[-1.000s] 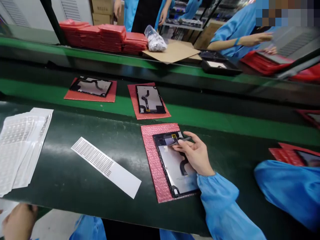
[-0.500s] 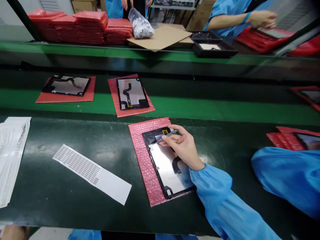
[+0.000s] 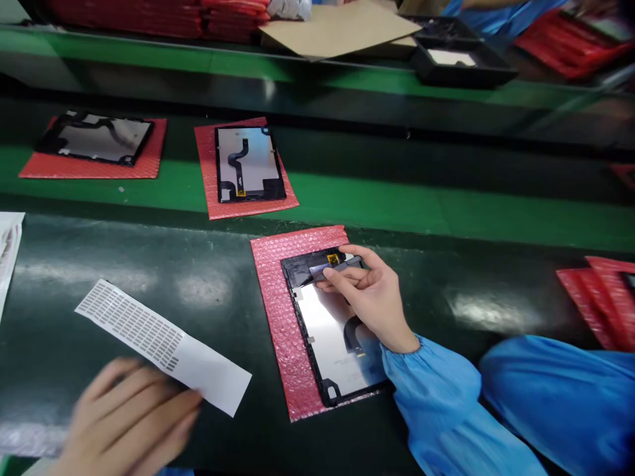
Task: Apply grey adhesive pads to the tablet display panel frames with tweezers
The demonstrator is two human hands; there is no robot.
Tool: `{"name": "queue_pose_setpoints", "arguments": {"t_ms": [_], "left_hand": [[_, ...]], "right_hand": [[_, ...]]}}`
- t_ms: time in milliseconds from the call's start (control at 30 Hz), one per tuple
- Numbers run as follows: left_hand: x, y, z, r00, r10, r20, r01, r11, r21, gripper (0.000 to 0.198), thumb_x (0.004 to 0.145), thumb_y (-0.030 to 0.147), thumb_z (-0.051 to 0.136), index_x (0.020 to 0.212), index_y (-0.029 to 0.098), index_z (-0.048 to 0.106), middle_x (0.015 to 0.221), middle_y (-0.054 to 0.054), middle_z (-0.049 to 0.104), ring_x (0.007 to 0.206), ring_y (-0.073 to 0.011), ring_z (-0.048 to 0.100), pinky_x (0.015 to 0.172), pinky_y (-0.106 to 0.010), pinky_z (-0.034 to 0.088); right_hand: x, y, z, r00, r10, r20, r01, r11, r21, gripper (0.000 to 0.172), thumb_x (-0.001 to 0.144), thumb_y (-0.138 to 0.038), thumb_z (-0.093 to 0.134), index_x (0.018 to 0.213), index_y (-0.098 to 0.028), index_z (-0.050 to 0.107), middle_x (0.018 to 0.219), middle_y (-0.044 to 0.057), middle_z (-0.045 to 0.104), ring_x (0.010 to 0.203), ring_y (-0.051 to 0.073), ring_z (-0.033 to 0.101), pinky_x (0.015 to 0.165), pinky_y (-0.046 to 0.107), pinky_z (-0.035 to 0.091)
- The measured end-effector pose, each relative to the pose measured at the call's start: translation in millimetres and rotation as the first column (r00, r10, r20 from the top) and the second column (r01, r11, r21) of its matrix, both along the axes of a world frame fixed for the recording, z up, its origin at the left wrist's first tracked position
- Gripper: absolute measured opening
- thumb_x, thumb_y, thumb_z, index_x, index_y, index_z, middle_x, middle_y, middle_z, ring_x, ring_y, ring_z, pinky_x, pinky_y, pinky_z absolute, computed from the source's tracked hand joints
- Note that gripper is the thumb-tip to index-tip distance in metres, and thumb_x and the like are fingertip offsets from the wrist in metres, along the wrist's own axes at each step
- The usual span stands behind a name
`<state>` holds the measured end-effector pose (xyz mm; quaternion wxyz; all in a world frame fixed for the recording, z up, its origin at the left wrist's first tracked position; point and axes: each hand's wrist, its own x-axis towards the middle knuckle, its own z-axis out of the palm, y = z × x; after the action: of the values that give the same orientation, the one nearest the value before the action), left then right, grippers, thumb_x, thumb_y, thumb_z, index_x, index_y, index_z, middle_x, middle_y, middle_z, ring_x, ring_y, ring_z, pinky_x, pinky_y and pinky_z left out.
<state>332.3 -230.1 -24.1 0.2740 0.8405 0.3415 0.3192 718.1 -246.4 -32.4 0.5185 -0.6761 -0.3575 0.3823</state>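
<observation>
My right hand (image 3: 370,291) is closed on grey tweezers (image 3: 342,268), their tip pointing left over the upper part of a tablet screen panel (image 3: 332,337). A small purplish film (image 3: 317,270) lies by the tip. The panel shows its silvery back, black edges and a dark flex cable partly hidden by my hand. Under it is a red bubble-wrap pouch (image 3: 270,264). My left hand (image 3: 133,420), slightly blurred, has its fingers stretched out over the lower edge of a white sticker sheet (image 3: 213,373) with rows of small grey labels; contact is unclear.
Two more panels, a left one (image 3: 102,139) and a middle one (image 3: 251,162), lie on red pouches on the green strip. A co-worker's blue sleeve (image 3: 560,396) rests at right near red pouches (image 3: 590,297). Cardboard (image 3: 342,30) and a black tray (image 3: 461,63) sit on the back shelf.
My left hand has come in from the lower left up to the sticker sheet. My right hand keeps the tweezers at the same part of the panel. The view has tilted down.
</observation>
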Motion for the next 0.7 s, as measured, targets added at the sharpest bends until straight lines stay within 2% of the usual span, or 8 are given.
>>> {"name": "queue_pose_setpoints", "arguments": {"t_ms": [33,67,100,167,233,367,500,700], "left_hand": [[28,12,-2.6,0.977,-0.199,-0.078,0.210,0.965,0.158,0.025,0.091,0.025,0.072,0.114,0.035,0.073,0.085,0.006,0.073,0.074,-0.0157,0.065,0.072,-0.034,0.050],[56,24,-5.8,0.942,-0.285,-0.178,0.324,0.910,0.258,0.023,0.094,0.023,0.068,0.117,0.027,0.073,0.086,0.003,0.073,0.076,-0.0168,0.064,0.069,-0.035,0.046],[82,36,-9.5,0.919,-0.316,-0.235,0.380,0.869,0.317,0.020,0.097,0.025,0.065,0.115,0.023,0.072,0.087,0.001,0.072,0.076,-0.0164,0.063,0.066,-0.034,0.043],[123,55,-18.8,0.903,-0.327,-0.280,0.415,0.835,0.361,0.019,0.100,0.027,0.061,0.115,0.023,0.071,0.097,0.000,0.073,0.085,-0.0170,0.063,0.069,-0.033,0.040],[145,65,-29.0,0.907,-0.325,-0.268,0.409,0.833,0.372,0.019,0.101,0.029,0.060,0.116,0.025,0.070,0.105,0.000,0.072,0.093,-0.0176,0.062,0.072,-0.032,0.040],[151,66,-41.0,0.916,-0.323,-0.239,0.392,0.851,0.349,0.022,0.099,0.028,0.061,0.119,0.027,0.069,0.114,0.001,0.071,0.098,-0.0183,0.059,0.075,-0.033,0.038],[149,63,-41.1,0.901,-0.346,-0.261,0.417,0.856,0.307,0.019,0.100,0.026,0.058,0.115,0.026,0.070,0.118,0.001,0.070,0.100,-0.0192,0.058,0.076,-0.035,0.038],[151,65,-41.7,0.902,-0.349,-0.255,0.415,0.864,0.286,0.021,0.100,0.028,0.058,0.118,0.025,0.069,0.118,0.002,0.071,0.100,-0.0195,0.058,0.077,-0.035,0.038]], "right_hand": [[0,0,-0.1,1.000,0.002,0.000,-0.002,1.000,0.002,0.064,0.076,-0.048,0.089,0.120,-0.020,0.052,0.071,0.003,0.078,0.067,0.024,0.079,0.067,0.029,0.068],[0,0,-0.2,1.000,0.004,0.000,-0.004,1.000,0.004,0.064,0.076,-0.048,0.089,0.120,-0.020,0.053,0.071,0.003,0.078,0.067,0.023,0.079,0.066,0.029,0.067],[0,0,-0.3,1.000,0.006,0.001,-0.006,1.000,0.007,0.064,0.076,-0.047,0.089,0.120,-0.019,0.053,0.071,0.003,0.078,0.067,0.023,0.079,0.066,0.028,0.067],[0,0,-0.7,1.000,0.007,0.005,-0.007,1.000,0.015,0.063,0.077,-0.047,0.089,0.120,-0.019,0.052,0.071,0.004,0.078,0.066,0.023,0.079,0.066,0.027,0.067],[1,-1,-1.0,1.000,0.005,0.011,-0.005,1.000,0.027,0.061,0.078,-0.045,0.089,0.120,-0.019,0.052,0.071,0.004,0.078,0.066,0.022,0.078,0.067,0.025,0.067],[1,-1,-0.6,0.999,0.011,0.033,-0.012,0.999,0.037,0.057,0.081,-0.041,0.088,0.121,-0.019,0.053,0.072,0.004,0.078,0.065,0.020,0.078,0.067,0.024,0.067],[0,-1,0.0,0.999,0.000,0.054,-0.002,0.999,0.036,0.054,0.082,-0.037,0.087,0.121,-0.019,0.054,0.071,0.004,0.078,0.064,0.020,0.078,0.066,0.023,0.066],[1,-1,-0.5,0.997,-0.006,0.077,0.003,1.000,0.027,0.054,0.082,-0.037,0.086,0.120,-0.018,0.054,0.071,0.004,0.078,0.064,0.021,0.078,0.066,0.025,0.067]]}}
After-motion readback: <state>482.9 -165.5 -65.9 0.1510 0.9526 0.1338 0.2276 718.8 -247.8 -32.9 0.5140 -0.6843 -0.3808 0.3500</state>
